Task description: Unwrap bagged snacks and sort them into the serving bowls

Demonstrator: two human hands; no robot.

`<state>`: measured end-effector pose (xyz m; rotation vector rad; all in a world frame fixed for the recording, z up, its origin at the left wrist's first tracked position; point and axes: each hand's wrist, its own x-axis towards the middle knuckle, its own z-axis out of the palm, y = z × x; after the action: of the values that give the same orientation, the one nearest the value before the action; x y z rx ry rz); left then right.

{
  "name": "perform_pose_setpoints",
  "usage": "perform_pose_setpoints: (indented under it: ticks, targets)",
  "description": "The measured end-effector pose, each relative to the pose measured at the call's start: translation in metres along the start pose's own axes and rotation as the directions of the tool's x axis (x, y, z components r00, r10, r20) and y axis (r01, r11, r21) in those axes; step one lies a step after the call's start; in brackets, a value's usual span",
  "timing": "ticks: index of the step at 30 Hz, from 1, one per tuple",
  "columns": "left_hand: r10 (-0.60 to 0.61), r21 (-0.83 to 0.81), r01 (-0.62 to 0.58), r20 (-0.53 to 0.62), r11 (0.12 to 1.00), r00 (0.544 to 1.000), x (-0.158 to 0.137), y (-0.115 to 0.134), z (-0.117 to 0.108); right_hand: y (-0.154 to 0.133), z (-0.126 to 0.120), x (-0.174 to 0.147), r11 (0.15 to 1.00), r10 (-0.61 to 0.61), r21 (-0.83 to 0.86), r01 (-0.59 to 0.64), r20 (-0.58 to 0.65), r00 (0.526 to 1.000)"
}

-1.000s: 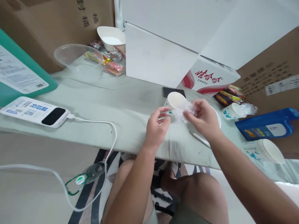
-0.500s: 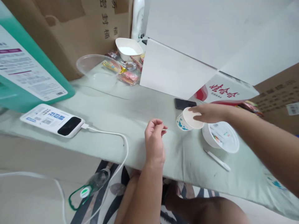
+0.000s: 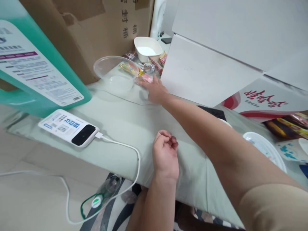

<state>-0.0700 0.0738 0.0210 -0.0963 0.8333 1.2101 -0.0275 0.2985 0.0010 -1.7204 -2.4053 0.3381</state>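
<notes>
My right hand (image 3: 157,92) reaches across to the back of the table, its thumb and fingers around a pink snack packet (image 3: 147,78) in clear wrap. The packet still lies on the cloth. Beside it are a yellow wrapped snack (image 3: 128,69) and a clear plastic bowl (image 3: 115,76). My left hand (image 3: 166,155) rests near the front edge, palm turned up and fingers curled in, with nothing visible in them. My right forearm covers most of a paper cup, of which a bit of white rim (image 3: 225,122) shows, and part of a white lidded tub (image 3: 263,149).
A white square bowl (image 3: 148,49) stands behind the snacks. At left are a jug of green liquid (image 3: 55,64) and a white power bank (image 3: 69,127) with a cable (image 3: 134,149). White boxes (image 3: 192,70) rise at the back. Another paper cup (image 3: 290,150) stands far right.
My right hand has left the paper cup and moved left to the pink packet. The view has swung right, so the table's things sit differently in it. My left hand stays curled.
</notes>
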Motion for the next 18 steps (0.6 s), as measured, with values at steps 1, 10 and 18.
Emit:
perform_pose_setpoints:
  ticks: [1,10,18]
  targets:
    - [0.005,-0.006,-0.005,-0.007,1.000,1.000,0.001,0.002,-0.001,0.000,0.003,0.006,0.999,0.047,-0.011,-0.046,0.027,0.999]
    - [0.041,-0.030,-0.040,0.005,0.999,0.999,0.006,0.000,-0.001,0.004,0.003,-0.062,0.999,0.005,-0.048,-0.003,0.031,1.000]
    - [0.418,0.064,-0.419,0.017,0.906,0.908,-0.002,-0.008,-0.003,0.018,-0.024,-0.231,0.697,0.279,0.716,-0.053,-0.202,0.939]
